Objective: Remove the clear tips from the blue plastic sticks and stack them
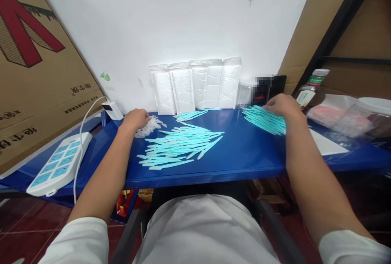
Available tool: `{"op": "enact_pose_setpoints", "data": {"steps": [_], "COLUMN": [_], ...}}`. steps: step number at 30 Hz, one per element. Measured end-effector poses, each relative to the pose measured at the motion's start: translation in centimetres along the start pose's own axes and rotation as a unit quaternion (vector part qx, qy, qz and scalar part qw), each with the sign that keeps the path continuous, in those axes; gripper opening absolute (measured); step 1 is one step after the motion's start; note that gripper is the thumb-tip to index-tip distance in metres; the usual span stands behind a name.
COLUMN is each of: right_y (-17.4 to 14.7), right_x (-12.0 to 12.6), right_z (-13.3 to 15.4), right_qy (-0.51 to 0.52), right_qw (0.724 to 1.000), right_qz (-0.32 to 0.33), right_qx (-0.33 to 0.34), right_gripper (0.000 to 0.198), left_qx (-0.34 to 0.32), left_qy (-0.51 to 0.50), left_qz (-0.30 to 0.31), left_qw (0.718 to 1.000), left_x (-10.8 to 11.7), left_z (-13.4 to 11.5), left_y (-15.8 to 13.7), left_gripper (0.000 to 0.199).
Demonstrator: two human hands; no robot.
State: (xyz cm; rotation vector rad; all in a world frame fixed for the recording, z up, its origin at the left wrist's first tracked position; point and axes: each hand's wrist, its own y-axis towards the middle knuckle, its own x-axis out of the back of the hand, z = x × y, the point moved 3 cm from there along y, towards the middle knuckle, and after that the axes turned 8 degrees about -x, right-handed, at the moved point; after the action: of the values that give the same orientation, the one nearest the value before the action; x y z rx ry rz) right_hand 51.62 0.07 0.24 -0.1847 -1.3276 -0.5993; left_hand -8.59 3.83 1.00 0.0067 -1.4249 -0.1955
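Note:
My left hand (136, 119) rests at a small pile of translucent whitish pieces (151, 125), its fingers curled together over the pile's edge. What lies between those fingertips is hidden. On the right, my right hand (281, 105) reaches over a heap of slim turquoise sticks (264, 121), shaped like eyebrow razors. Its fingers are bent inward and pressed together at the sticks' upper ends; whatever they grip cannot be made out. Between the hands lies a larger loose spread of the same turquoise razors (180, 144). A smaller bunch of turquoise razors (191, 115) sits behind it.
White padded envelopes (200, 85) lean against the wall at the back of the blue table (238, 158). A power strip (59, 164) with a white cable and a white plug-in device (113, 110) are left. A bottle (311, 89) and clear tubs (371, 113) stand right.

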Motion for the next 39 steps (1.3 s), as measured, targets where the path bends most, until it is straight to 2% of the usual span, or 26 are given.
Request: {"op": "enact_pose_setpoints", "data": {"steps": [4, 8, 24, 27, 30, 34, 37, 39], "right_y": [-0.6, -1.0, -1.5, -1.3, -1.4, -3.1, -5.6, -7.6], "right_x": [0.3, 0.5, 0.8, 0.8, 0.8, -0.3, -2.3, -3.9], "right_z": [1.2, 1.9, 2.2, 2.1, 2.6, 6.0, 10.2, 13.6], "right_qy": [0.003, 0.012, 0.023, 0.028, 0.034, 0.061, 0.073, 0.087], "right_qw": [1.000, 0.999, 0.997, 0.997, 0.995, 0.976, 0.952, 0.908], "right_qz": [-0.016, -0.033, -0.060, -0.066, -0.086, -0.103, -0.067, -0.024], "right_qx": [0.015, 0.027, 0.031, 0.034, 0.047, 0.182, 0.289, 0.409], "right_gripper": [0.030, 0.031, 0.034, 0.034, 0.033, 0.034, 0.028, 0.030], "left_qx": [-0.002, -0.011, -0.009, -0.047, -0.129, -0.256, -0.316, -0.328], "left_qy": [-0.002, -0.004, -0.004, -0.027, -0.079, -0.156, -0.180, -0.175], "left_qz": [-0.015, -0.005, -0.036, -0.062, -0.107, -0.173, -0.161, -0.135], "left_qw": [1.000, 1.000, 0.999, 0.997, 0.983, 0.938, 0.918, 0.919], "left_x": [-0.1, -0.4, 0.1, 0.3, 0.0, -1.3, -2.6, -3.3], "left_z": [0.4, 0.6, 0.3, -0.3, -2.1, -6.1, -8.7, -9.7], "left_y": [0.1, 0.2, 0.1, 0.1, 0.1, 0.3, 0.7, 1.1], "left_gripper": [0.046, 0.046, 0.046, 0.042, 0.039, 0.045, 0.050, 0.052]}}
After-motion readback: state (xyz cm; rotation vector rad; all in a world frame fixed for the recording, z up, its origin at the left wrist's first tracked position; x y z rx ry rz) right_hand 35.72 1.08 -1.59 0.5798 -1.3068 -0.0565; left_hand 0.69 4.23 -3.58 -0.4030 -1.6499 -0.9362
